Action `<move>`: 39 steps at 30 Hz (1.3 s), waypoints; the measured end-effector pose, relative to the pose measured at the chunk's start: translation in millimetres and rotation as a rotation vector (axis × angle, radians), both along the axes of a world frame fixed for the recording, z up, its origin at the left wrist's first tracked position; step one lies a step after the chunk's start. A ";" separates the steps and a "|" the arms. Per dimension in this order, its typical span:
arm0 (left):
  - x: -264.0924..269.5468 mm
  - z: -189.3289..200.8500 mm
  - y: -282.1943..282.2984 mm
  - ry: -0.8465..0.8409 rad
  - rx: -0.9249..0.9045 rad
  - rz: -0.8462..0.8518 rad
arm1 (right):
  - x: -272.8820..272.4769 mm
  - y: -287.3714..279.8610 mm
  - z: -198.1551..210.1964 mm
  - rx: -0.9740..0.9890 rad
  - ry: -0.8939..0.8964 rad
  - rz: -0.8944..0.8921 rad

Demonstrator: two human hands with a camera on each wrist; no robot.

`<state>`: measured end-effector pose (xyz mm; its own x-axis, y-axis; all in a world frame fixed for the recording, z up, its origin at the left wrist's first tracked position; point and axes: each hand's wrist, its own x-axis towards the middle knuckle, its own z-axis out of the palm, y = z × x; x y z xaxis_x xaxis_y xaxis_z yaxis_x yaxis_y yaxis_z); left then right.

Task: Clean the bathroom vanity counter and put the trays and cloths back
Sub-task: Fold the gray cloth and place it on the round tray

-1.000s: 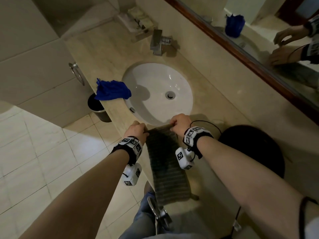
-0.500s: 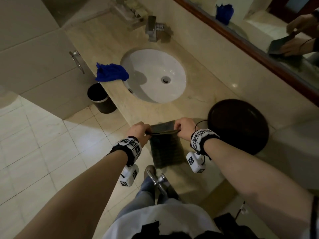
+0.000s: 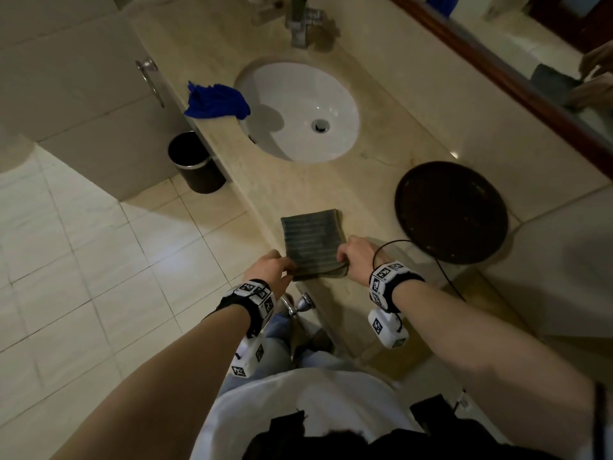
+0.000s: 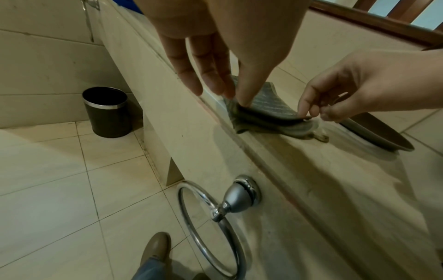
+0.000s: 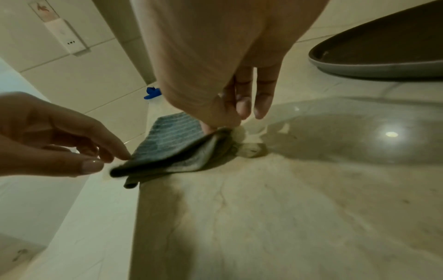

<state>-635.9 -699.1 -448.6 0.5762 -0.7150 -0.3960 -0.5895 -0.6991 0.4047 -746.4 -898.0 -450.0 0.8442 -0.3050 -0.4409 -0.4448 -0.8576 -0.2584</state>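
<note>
With the long strip that was hanging over the bench (image 3: 275, 190) edge now doubled into a square on its near part, left of the dark tray (image 3: 451, 212), the left hand (image 3: 270, 267) and right hand (image 3: 356, 258) are pinching the grey cloth's (image 3: 311, 242) near corners between narrowed fingers (image 4: 242, 89), suggesting folding is nearly finished.

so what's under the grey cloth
The folded grey cloth lies on the beige counter near its front edge. Anything beneath its folds is covered; both hands pinch its near corners.
</note>
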 end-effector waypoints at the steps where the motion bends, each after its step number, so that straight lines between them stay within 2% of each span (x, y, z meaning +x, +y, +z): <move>1: 0.8 0.4 0.5 0.004 0.005 -0.009 | -1.5 -0.9 0.9 -0.016 0.006 0.016; 6: 22.9 6.7 -7.6 0.000 -0.002 0.034 | 7.9 -14.3 2.2 0.002 -0.032 -0.092; 13: 66.3 16.7 -50.1 -0.002 -0.027 0.075 | 48.6 -47.9 4.5 0.046 -0.070 -0.247; 21: 99.0 -6.2 -91.4 0.050 0.094 -0.011 | 88.8 -65.1 -12.1 0.168 -0.085 -0.284; 27: 133.6 -15.9 -113.3 0.155 0.220 -0.117 | 112.2 -85.4 -28.1 0.223 0.034 -0.186; 33: 172.6 -8.5 -147.6 0.126 0.128 -0.019 | 148.0 -121.4 -22.1 0.225 0.001 -0.260; 39: 186.9 -4.7 -158.3 0.152 0.051 0.098 | 162.3 -132.7 -10.8 0.202 -0.051 -0.279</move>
